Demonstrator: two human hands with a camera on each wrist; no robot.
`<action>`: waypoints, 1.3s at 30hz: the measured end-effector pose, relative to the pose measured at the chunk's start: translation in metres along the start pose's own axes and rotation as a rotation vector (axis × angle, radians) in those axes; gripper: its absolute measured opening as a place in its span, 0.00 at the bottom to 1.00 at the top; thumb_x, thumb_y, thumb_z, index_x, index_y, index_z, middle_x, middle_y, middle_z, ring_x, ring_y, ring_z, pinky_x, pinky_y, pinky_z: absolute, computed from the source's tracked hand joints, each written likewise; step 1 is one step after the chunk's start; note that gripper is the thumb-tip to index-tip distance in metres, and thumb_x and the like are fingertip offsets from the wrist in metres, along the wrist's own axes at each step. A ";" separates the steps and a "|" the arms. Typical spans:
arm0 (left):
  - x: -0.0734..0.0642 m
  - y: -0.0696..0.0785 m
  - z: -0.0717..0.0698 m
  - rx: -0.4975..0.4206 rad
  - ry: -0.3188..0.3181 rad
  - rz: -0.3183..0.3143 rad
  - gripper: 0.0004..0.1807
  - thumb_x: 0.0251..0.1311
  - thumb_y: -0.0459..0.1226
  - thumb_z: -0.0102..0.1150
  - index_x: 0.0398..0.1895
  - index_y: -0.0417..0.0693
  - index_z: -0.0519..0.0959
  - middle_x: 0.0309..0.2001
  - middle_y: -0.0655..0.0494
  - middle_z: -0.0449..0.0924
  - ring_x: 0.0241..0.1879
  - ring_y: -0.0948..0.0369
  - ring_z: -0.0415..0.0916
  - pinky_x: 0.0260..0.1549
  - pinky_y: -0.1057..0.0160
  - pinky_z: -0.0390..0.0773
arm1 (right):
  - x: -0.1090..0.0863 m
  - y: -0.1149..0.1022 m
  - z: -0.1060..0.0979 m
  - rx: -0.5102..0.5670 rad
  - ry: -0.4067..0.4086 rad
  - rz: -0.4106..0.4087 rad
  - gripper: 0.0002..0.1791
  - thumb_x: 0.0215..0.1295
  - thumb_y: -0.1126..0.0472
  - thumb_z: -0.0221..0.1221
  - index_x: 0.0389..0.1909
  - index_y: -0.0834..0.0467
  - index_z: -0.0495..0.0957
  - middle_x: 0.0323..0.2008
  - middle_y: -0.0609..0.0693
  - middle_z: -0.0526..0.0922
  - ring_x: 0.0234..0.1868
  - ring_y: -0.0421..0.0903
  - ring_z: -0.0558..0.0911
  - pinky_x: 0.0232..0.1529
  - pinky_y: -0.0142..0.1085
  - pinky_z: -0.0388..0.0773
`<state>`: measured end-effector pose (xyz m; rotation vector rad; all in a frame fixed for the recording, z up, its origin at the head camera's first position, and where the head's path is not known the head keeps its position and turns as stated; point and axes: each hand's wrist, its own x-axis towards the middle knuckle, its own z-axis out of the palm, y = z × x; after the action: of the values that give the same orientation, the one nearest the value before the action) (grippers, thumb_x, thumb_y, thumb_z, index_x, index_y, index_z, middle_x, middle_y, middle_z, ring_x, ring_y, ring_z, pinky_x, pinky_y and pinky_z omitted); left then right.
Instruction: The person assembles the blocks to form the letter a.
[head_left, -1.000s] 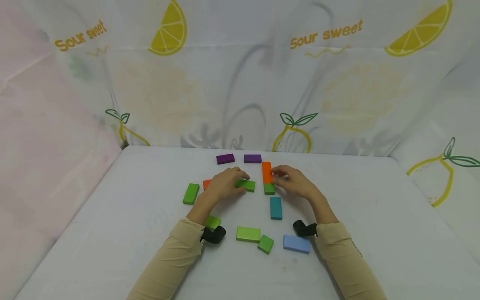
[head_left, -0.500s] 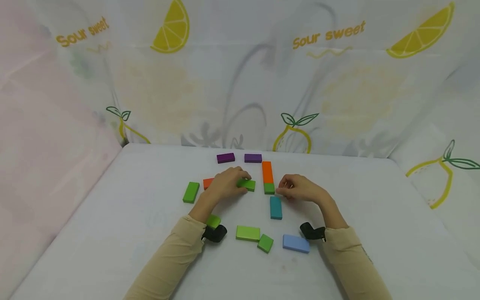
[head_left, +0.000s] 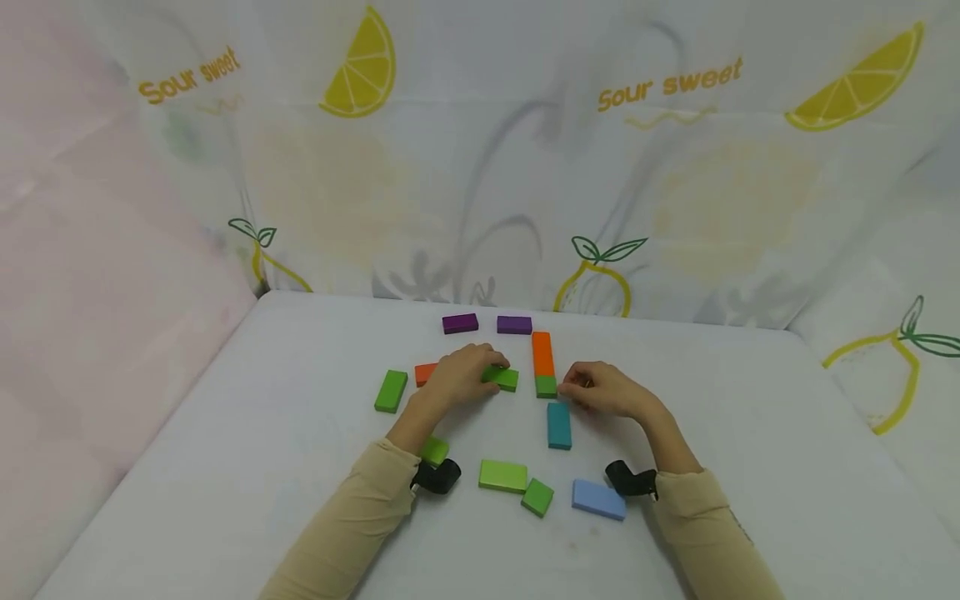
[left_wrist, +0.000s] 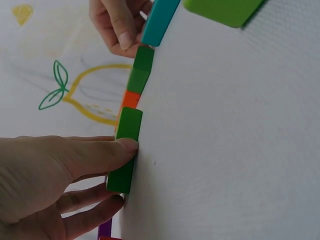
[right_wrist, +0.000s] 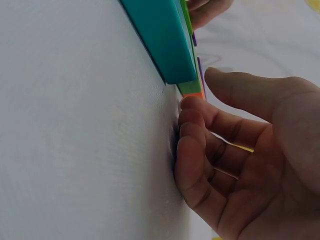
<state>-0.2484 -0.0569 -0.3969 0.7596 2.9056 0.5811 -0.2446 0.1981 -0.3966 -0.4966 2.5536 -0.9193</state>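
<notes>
My left hand (head_left: 459,375) pinches a green block (head_left: 504,379) lying on the table. Its thumb (left_wrist: 127,146) presses the near face, and other fingers are partly hidden behind the block. Right of that block, an orange block (head_left: 543,354) stands end to end with a small green square block (head_left: 546,387). Close to the square's right side is my right hand (head_left: 606,389), its fingers (right_wrist: 191,150) loosely curled and holding nothing, the thumb apart from them. A teal block (head_left: 558,426) lies just in front of the green square.
Two purple blocks (head_left: 514,325) lie at the back. A red-orange block (head_left: 425,373) is partly hidden behind the left hand, with a green block (head_left: 391,392) to its left. Nearer are a lime block (head_left: 503,476), a tilted green square (head_left: 537,497) and a light blue block (head_left: 598,500).
My right hand has left the orange block and drawn back toward the near right, beside the small green square. The left hand stays on its green block. The head view has shifted slightly.
</notes>
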 end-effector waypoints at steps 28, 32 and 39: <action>-0.007 0.000 0.007 -0.007 0.012 -0.002 0.19 0.56 0.38 0.65 0.52 0.50 0.80 0.46 0.55 0.79 0.46 0.59 0.75 0.50 0.60 0.76 | -0.007 -0.003 0.007 0.002 0.036 -0.008 0.12 0.69 0.55 0.51 0.38 0.60 0.76 0.23 0.48 0.72 0.24 0.42 0.70 0.27 0.32 0.68; -0.005 0.000 0.005 0.002 0.028 -0.005 0.19 0.56 0.39 0.64 0.52 0.50 0.80 0.46 0.55 0.79 0.45 0.59 0.75 0.49 0.60 0.76 | -0.006 -0.004 0.005 -0.008 0.059 -0.028 0.12 0.69 0.55 0.51 0.37 0.61 0.76 0.22 0.48 0.72 0.23 0.43 0.70 0.25 0.33 0.67; -0.009 0.001 0.004 0.022 0.017 -0.012 0.19 0.56 0.39 0.65 0.52 0.50 0.80 0.47 0.55 0.78 0.45 0.59 0.74 0.48 0.60 0.76 | -0.006 -0.008 0.013 0.004 0.046 -0.028 0.12 0.70 0.55 0.51 0.36 0.60 0.76 0.23 0.48 0.73 0.24 0.43 0.70 0.26 0.32 0.68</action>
<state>-0.2397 -0.0591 -0.4004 0.7432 2.9342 0.5582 -0.2323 0.1882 -0.3990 -0.5172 2.5915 -0.9562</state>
